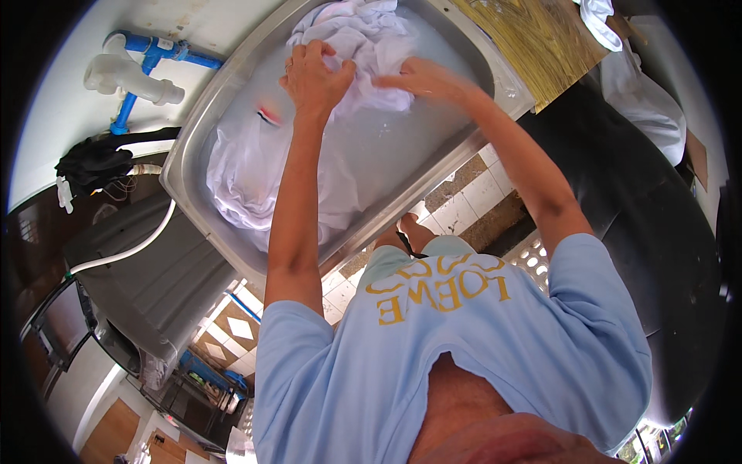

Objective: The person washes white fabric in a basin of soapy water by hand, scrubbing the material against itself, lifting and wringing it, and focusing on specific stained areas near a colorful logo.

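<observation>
A bundled wet white cloth (359, 46) lies at the far end of a metal sink (371, 243) filled with cloudy water. Over its left edge my left hand (315, 81) has bent fingers closed on the fabric, thumb toward the right. My right hand (433, 80) is at the cloth's right side, one finger pointing left; motion smears it, and its grip cannot be made out. More white cloth (251, 182) lies partly under water at the near left, beneath my left forearm. A small red and dark patch (269, 116) shows in the water between the two bundles.
Blue pipes with a white elbow fitting (135, 77) run along the wall at left. A wood-patterned board (541, 46) adjoins the sink's right rim. Black padded covering (626, 201) fills the right side. A white hose (131, 251) curves over a grey surface at left.
</observation>
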`<action>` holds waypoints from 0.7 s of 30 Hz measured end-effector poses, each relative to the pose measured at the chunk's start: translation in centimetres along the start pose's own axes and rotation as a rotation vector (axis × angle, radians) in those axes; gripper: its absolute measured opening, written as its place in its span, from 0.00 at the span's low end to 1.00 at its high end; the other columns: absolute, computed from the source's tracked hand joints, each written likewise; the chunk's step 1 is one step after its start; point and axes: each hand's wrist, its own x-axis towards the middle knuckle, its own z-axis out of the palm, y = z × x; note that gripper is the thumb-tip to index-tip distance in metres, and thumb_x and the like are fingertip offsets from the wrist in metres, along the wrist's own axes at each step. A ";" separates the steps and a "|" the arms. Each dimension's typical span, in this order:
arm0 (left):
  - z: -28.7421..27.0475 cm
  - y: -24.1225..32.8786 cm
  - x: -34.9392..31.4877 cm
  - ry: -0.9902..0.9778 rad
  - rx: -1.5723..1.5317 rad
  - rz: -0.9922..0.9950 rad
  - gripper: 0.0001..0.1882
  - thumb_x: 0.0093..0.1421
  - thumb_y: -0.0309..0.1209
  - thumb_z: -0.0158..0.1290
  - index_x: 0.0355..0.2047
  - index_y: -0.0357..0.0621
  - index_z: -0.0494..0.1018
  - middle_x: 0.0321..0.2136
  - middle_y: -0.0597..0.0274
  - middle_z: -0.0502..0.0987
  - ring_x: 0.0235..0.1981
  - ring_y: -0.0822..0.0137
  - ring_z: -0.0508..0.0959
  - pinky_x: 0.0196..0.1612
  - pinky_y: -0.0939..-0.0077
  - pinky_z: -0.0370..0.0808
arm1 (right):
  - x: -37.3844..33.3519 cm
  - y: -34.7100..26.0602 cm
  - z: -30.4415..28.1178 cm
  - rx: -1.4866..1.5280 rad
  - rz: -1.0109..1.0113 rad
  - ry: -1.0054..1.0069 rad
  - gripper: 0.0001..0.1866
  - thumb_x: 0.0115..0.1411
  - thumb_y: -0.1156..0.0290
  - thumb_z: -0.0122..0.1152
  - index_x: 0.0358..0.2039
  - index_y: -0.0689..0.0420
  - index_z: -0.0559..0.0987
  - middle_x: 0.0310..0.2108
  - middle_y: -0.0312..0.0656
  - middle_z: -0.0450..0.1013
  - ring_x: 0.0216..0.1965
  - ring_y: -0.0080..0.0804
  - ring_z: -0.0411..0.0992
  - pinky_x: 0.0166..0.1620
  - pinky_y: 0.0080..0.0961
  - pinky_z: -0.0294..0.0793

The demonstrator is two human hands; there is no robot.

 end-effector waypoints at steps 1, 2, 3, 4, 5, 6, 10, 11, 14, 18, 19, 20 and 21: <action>0.2 -0.3 0.5 0.074 -0.083 0.109 0.21 0.44 0.40 0.58 0.41 0.55 0.74 0.39 0.63 0.75 0.44 0.56 0.72 0.46 0.55 0.63 | -1.9 -1.7 -2.1 -0.372 0.076 -0.081 0.30 0.49 0.47 0.63 0.39 0.63 0.75 0.35 0.49 0.75 0.32 0.33 0.74 0.34 0.29 0.73; 0.2 -0.1 1.0 0.145 -0.171 0.217 0.24 0.43 0.40 0.58 0.44 0.58 0.73 0.44 0.64 0.73 0.48 0.54 0.69 0.49 0.50 0.60 | -2.3 -1.7 -2.7 -0.347 0.048 0.053 0.29 0.50 0.46 0.62 0.38 0.62 0.76 0.34 0.50 0.75 0.32 0.36 0.74 0.35 0.30 0.73; 0.1 1.0 0.8 0.173 -0.044 0.250 0.26 0.44 0.43 0.56 0.47 0.58 0.72 0.43 0.64 0.74 0.48 0.56 0.69 0.48 0.51 0.61 | -2.5 -1.8 -3.2 -0.322 0.019 0.186 0.28 0.51 0.46 0.60 0.36 0.62 0.77 0.32 0.50 0.75 0.31 0.38 0.74 0.35 0.31 0.72; 0.6 0.7 0.7 0.059 0.026 0.266 0.25 0.45 0.44 0.54 0.47 0.58 0.73 0.44 0.64 0.74 0.49 0.57 0.69 0.49 0.51 0.60 | -2.5 -2.0 -3.5 -0.296 -0.014 0.317 0.27 0.52 0.46 0.59 0.34 0.61 0.78 0.31 0.51 0.75 0.30 0.40 0.74 0.35 0.32 0.72; 1.5 0.1 0.4 -0.054 0.090 0.281 0.24 0.47 0.45 0.53 0.46 0.58 0.73 0.44 0.65 0.74 0.49 0.58 0.69 0.49 0.51 0.60 | -1.5 -1.3 -3.0 -0.273 -0.163 0.510 0.27 0.53 0.45 0.58 0.34 0.60 0.79 0.29 0.50 0.75 0.29 0.42 0.74 0.36 0.33 0.72; 2.3 -0.4 0.2 -0.163 0.161 0.290 0.24 0.48 0.46 0.52 0.46 0.58 0.73 0.45 0.66 0.73 0.50 0.59 0.69 0.49 0.51 0.60 | 0.6 0.3 -1.5 -0.246 -0.325 0.696 0.26 0.53 0.45 0.56 0.33 0.59 0.79 0.27 0.49 0.75 0.29 0.44 0.74 0.36 0.34 0.73; 2.1 -0.2 0.1 -0.620 0.044 0.253 0.19 0.53 0.48 0.47 0.35 0.52 0.79 0.33 0.63 0.79 0.39 0.54 0.75 0.45 0.55 0.66 | 2.6 4.2 0.8 -0.488 -0.388 0.568 0.25 0.57 0.44 0.52 0.35 0.55 0.79 0.27 0.46 0.76 0.30 0.47 0.74 0.38 0.37 0.72; 1.3 -0.9 0.5 -0.714 -0.131 0.200 0.22 0.54 0.50 0.46 0.29 0.45 0.79 0.28 0.56 0.79 0.32 0.50 0.77 0.40 0.57 0.70 | 3.0 3.5 0.0 -0.434 -0.242 0.415 0.25 0.56 0.43 0.52 0.37 0.54 0.78 0.30 0.47 0.76 0.32 0.47 0.74 0.38 0.37 0.72; -1.3 -2.6 1.7 -0.421 -0.403 -0.148 0.22 0.55 0.51 0.48 0.29 0.42 0.76 0.31 0.52 0.79 0.31 0.49 0.77 0.36 0.56 0.72 | 3.5 0.9 -2.4 -0.282 0.060 0.243 0.26 0.56 0.42 0.52 0.40 0.53 0.77 0.35 0.48 0.75 0.36 0.46 0.74 0.40 0.37 0.71; -1.7 -3.4 3.9 0.059 0.162 -0.179 0.20 0.56 0.47 0.52 0.32 0.39 0.73 0.30 0.48 0.78 0.33 0.50 0.78 0.36 0.56 0.71 | 7.6 0.4 -1.9 -0.244 0.055 0.685 0.29 0.56 0.41 0.50 0.35 0.57 0.78 0.34 0.50 0.75 0.38 0.49 0.74 0.42 0.39 0.71; -0.1 -3.8 4.4 0.010 0.210 -0.230 0.17 0.55 0.45 0.54 0.31 0.43 0.72 0.30 0.51 0.77 0.31 0.50 0.77 0.35 0.55 0.72 | 9.0 1.3 -1.6 -0.262 0.056 0.766 0.29 0.55 0.41 0.49 0.34 0.58 0.78 0.33 0.50 0.76 0.39 0.50 0.74 0.42 0.40 0.72; 0.7 -4.1 4.5 -0.037 0.264 -0.288 0.14 0.54 0.42 0.56 0.31 0.46 0.71 0.30 0.54 0.77 0.30 0.50 0.77 0.34 0.54 0.72 | 9.7 1.6 -1.5 -0.216 -0.015 0.754 0.28 0.56 0.44 0.50 0.34 0.60 0.78 0.32 0.49 0.76 0.37 0.47 0.74 0.42 0.38 0.72; 1.1 -4.5 4.2 -0.020 0.213 -0.205 0.13 0.53 0.41 0.56 0.31 0.47 0.71 0.29 0.54 0.76 0.30 0.50 0.77 0.34 0.54 0.72 | 10.0 2.2 -1.6 -0.170 -0.084 0.744 0.27 0.56 0.46 0.52 0.34 0.61 0.78 0.31 0.48 0.76 0.36 0.45 0.75 0.41 0.37 0.72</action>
